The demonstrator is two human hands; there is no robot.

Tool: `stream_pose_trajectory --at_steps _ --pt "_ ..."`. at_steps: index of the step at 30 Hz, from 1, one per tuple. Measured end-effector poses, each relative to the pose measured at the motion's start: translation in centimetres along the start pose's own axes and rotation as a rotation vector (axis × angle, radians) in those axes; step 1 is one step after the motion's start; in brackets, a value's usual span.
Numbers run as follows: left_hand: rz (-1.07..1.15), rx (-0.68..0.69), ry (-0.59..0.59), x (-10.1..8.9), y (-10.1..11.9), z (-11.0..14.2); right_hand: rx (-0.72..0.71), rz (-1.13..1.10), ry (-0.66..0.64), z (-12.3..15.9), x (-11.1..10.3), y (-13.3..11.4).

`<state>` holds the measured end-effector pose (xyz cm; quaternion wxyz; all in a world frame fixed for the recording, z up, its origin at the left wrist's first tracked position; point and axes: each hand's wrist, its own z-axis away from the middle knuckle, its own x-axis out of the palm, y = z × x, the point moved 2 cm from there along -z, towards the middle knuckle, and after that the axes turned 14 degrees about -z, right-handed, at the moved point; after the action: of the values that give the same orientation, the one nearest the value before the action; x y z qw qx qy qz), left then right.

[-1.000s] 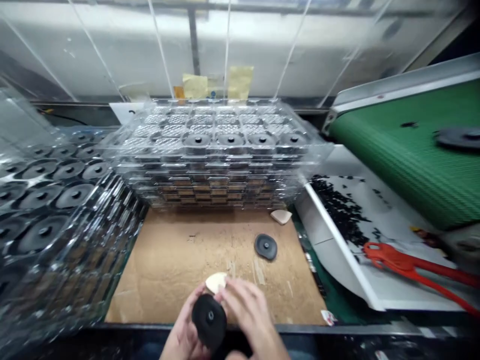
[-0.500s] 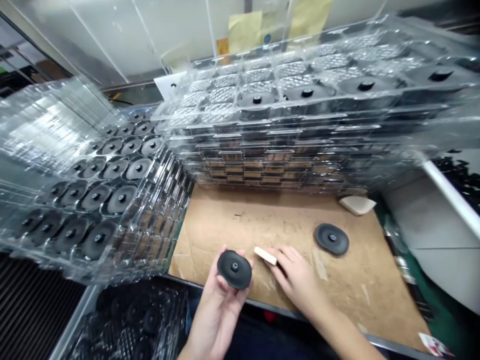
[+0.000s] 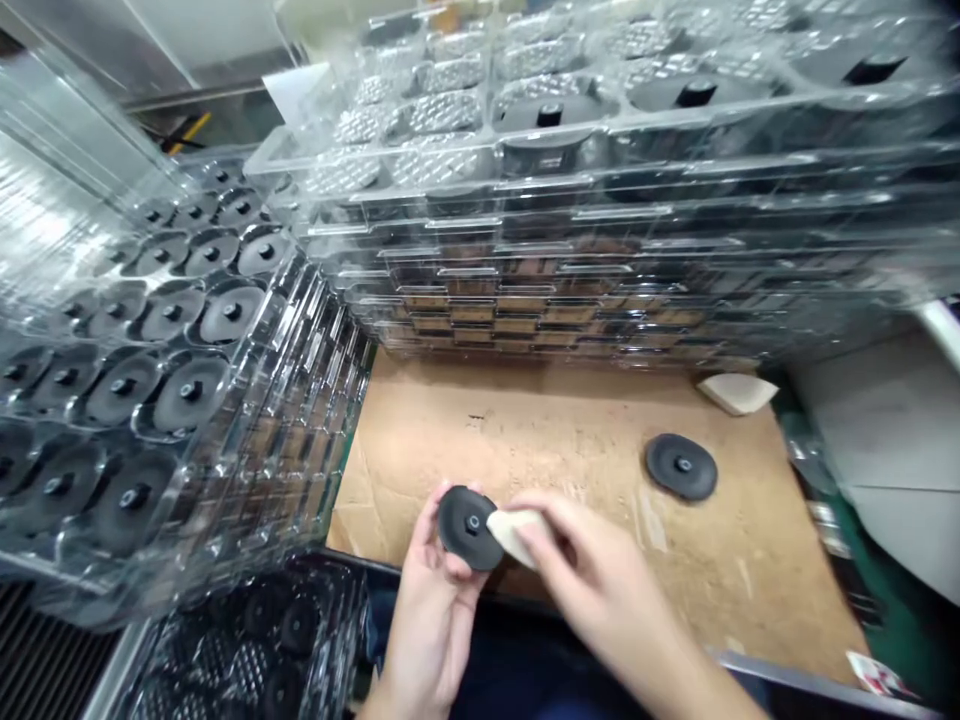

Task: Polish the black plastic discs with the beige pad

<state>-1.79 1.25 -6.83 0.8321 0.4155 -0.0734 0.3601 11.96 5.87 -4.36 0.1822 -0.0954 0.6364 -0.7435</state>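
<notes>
Head view: left hand [image 3: 431, 610] clasps a black disc [image 3: 463, 527], while right hand [image 3: 600, 570] pinches a pale wedge pad [image 3: 512, 534] against its right rim

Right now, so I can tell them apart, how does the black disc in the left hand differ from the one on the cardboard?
The held disc sits in the left hand above the cardboard sheet, while the lying disc rests on the sheet. A pale wedge, held by the right hand, presses against the held disc's edge; nothing but the sheet touches the lying disc. Both are black and rounded, with a raised centre.
</notes>
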Motion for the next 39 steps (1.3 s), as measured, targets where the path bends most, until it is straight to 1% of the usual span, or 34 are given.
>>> stream_pose_trajectory --at_steps 2,3,6,7,10,11,12,14,15,16,18,19,21,22,23,25,27,29,31,32,34,35,36,37,39 --pt "-0.02 0.005 0.029 0.1 0.1 0.4 -0.065 0.032 -0.076 -0.2 0.6 -1.2" --pt "-0.024 0.007 0.04 0.2 0.1 0.5 -0.095 0.061 -0.093 -0.1 0.7 -1.6" --pt "-0.008 0.015 0.063 0.2 0.0 1.0 -0.146 0.149 -0.042 0.2 0.6 -2.2" --pt "-0.001 0.009 0.057 0.2 -0.1 1.1 -0.161 0.142 -0.039 0.4 0.5 -2.4" --pt "0.0 0.003 0.026 0.4 -0.3 1.4 -0.138 0.066 -0.123 0.7 0.3 -2.7" --pt "-0.01 0.014 0.035 0.5 -0.2 1.4 -0.124 0.067 -0.11 0.7 0.2 -2.8" --pt "-0.024 0.024 0.059 0.5 -0.1 1.5 -0.121 0.092 -0.068 0.8 0.0 -2.9" --pt "-0.052 0.013 0.089 0.7 0.0 1.7 -0.179 0.142 0.008 1.0 -0.1 -3.2" --pt "-0.054 -0.001 0.085 0.8 0.0 1.9 -0.215 0.137 -0.001 1.2 -0.1 -3.4" --pt "-0.049 -0.013 0.066 0.9 0.1 2.0 -0.232 0.114 -0.041 1.4 -0.1 -3.5" --pt "-0.031 -0.013 0.027 1.1 0.2 2.3 -0.201 0.065 -0.12 1.6 -0.1 -3.5" --pt "-0.027 -0.001 0.02 1.3 0.2 2.4 -0.167 0.062 -0.121 1.7 -0.2 -3.5" --pt "-0.028 0.019 0.03 1.5 0.4 2.6 -0.134 0.12 -0.044 1.8 -0.5 -3.5" --pt "-0.029 0.023 0.031 1.7 0.4 2.7 -0.157 0.152 -0.009 1.9 -0.7 -3.6" --pt "-0.03 0.017 0.03 1.8 0.5 2.8 -0.191 0.167 -0.002 2.1 -0.8 -3.7" --pt "-0.027 0.003 0.013 2.2 0.5 3.1 -0.228 0.13 -0.057 2.3 -0.8 -3.8" --pt "-0.041 0.005 0.02 2.4 0.6 3.2 -0.191 0.065 -0.094 2.5 -0.8 -3.8" --pt "-0.057 0.02 0.04 2.4 0.6 3.3 -0.146 0.074 -0.029 2.5 -1.0 -3.8" --pt "-0.063 0.019 0.037 2.4 0.5 3.3 -0.194 0.139 0.046 2.9 -1.1 -4.1" --pt "-0.058 0.014 0.018 2.4 0.4 3.3 -0.238 0.152 0.05 3.0 -1.0 -4.2" --pt "-0.053 0.006 -0.012 2.4 0.2 3.2 -0.281 0.122 -0.01 3.2 -1.0 -4.2" --pt "-0.056 0.01 -0.011 2.5 0.2 3.2 -0.266 0.098 -0.025 3.1 -1.2 -4.0" --pt "-0.064 0.013 -0.005 2.5 0.1 3.3 -0.234 0.083 -0.01 2.8 -1.7 -3.6" --pt "-0.074 0.017 0.007 2.6 0.1 3.3 -0.198 0.084 0.037 2.5 -2.2 -3.2" --pt "-0.097 0.025 0.02 3.0 0.2 3.6 -0.147 0.115 0.173 2.0 -3.4 -2.5"
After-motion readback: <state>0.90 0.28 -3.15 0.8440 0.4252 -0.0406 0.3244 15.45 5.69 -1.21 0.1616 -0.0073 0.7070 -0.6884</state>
